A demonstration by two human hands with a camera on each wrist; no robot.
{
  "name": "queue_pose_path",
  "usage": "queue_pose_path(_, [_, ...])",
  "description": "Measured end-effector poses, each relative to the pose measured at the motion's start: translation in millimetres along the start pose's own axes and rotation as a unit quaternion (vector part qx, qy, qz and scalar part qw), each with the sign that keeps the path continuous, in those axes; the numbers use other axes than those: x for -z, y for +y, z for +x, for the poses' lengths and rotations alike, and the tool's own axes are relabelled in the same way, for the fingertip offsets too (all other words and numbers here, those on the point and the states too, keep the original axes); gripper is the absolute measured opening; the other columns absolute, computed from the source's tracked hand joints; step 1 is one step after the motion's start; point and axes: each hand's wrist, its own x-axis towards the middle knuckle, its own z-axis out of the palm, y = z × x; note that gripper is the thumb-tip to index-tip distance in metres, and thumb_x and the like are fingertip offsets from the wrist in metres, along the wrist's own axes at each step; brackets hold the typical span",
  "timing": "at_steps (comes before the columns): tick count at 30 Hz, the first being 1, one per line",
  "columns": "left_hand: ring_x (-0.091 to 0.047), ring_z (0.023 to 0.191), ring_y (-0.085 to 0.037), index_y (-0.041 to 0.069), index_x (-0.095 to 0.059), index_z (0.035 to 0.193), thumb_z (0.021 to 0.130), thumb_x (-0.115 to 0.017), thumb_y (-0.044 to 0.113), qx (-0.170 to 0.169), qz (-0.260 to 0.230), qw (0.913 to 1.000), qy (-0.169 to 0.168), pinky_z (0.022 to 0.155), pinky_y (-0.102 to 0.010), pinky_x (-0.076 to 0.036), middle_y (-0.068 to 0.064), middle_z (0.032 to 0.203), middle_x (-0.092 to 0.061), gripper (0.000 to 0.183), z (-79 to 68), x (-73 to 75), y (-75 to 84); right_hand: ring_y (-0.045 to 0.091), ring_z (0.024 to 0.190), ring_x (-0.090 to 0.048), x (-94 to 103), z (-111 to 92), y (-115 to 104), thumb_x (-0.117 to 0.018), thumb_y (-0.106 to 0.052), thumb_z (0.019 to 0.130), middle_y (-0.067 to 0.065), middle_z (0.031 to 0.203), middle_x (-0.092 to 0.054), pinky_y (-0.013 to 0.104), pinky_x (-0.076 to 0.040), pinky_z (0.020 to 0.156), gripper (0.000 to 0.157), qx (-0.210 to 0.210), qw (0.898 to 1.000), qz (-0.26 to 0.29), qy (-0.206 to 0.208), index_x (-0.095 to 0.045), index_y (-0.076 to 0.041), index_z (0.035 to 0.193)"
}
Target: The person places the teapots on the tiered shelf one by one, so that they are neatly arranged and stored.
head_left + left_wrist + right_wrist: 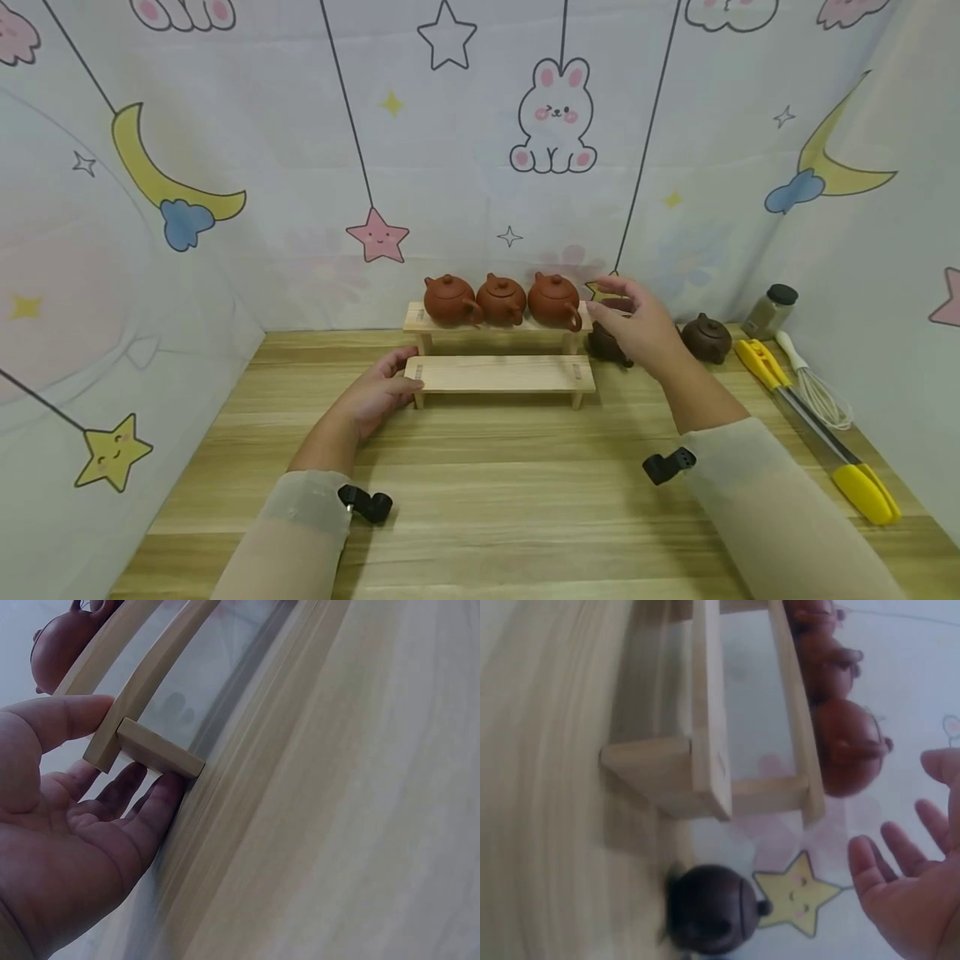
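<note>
Pale wood forms the two-step stand (498, 375) at the far middle of the table (480, 517), and the left hand (375, 396) grips the left end of its lower step, thumb at the board and fingers against the leg, I suppose to steady it. Three reddish-brown teapots (501, 302) stand close together on the far, upper step, presumably because that board is short. Well apart from the other, the right hand (637, 329) holds nothing, its bent fingers near the rightmost pot, partly hiding a dark teapot (712, 909) right of the stand.
</note>
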Motion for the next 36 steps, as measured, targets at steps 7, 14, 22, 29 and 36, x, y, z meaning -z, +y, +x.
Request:
queue_pose_path(7, [-0.041, 0.148, -0.030, 0.004, -0.017, 0.170, 0.104, -0.059, 0.003, 0.001, -0.004, 1.0000, 0.002, 0.097, -0.019, -0.051, -0.020, 0.173, -0.022, 0.079, 1.7, 0.2, -1.0, 0.034, 0.143, -0.054, 24.9, -29, 29, -0.062, -0.052, 0.106, 0.013, 0.157, -0.054, 0.056, -0.049, 0.112, 0.067, 0.013, 0.997, -0.037, 0.069, -0.045, -0.019, 0.161])
queue_pose_path(14, [-0.040, 0.149, -0.031, 0.005, -0.017, 0.170, 0.104, -0.059, 0.003, -0.001, -0.002, 1.0000, 0.003, 0.097, -0.019, -0.051, -0.020, 0.174, -0.021, 0.079, 0.7, -0.1, 0.0, 0.028, 0.134, -0.055, 56.8, -41, 65, -0.061, -0.053, 0.106, 0.019, 0.155, -0.055, 0.017, -0.051, 0.085, 0.072, -0.006, 0.994, -0.052, 0.100, -0.042, -0.013, 0.163])
queue_pose_path(22, [-0.039, 0.151, -0.032, 0.005, -0.019, 0.170, 0.103, -0.060, 0.002, 0.001, -0.003, 1.0000, 0.003, 0.100, -0.022, -0.051, -0.020, 0.174, -0.021, 0.078, -0.1, -2.0, 0.0, 0.044, 0.147, -0.049, 89.6, -34, 98, -0.062, -0.056, 0.104, 0.023, 0.161, -0.048, 0.017, -0.048, 0.081, 0.080, -0.066, 0.988, -0.085, 0.110, -0.041, -0.008, 0.163])
queue_pose_path(29, [-0.040, 0.150, -0.032, 0.007, -0.019, 0.170, 0.104, -0.060, 0.004, 0.002, 0.001, 1.0000, 0.005, 0.102, -0.024, -0.050, -0.019, 0.175, -0.021, 0.077, -0.1, -1.3, -0.2, 0.049, 0.150, -0.042, 109.6, -24, 117, -0.062, -0.057, 0.103, 0.025, 0.168, -0.040, 0.036, -0.054, 0.093, 0.086, -0.097, 0.984, -0.092, 0.119, -0.033, -0.006, 0.166])
queue_pose_path(36, [-0.044, 0.145, -0.028, 0.006, -0.020, 0.170, 0.104, -0.059, 0.004, -0.004, 0.003, 1.0000, 0.006, 0.099, -0.021, -0.051, -0.019, 0.173, -0.023, 0.076, 0.2, -0.3, -0.7, 0.056, 0.155, -0.028, 114.6, -11, 127, -0.062, -0.053, 0.104, 0.028, 0.175, -0.024, 0.071, -0.037, 0.117, 0.091, -0.128, 0.980, -0.108, 0.105, -0.022, -0.005, 0.170])
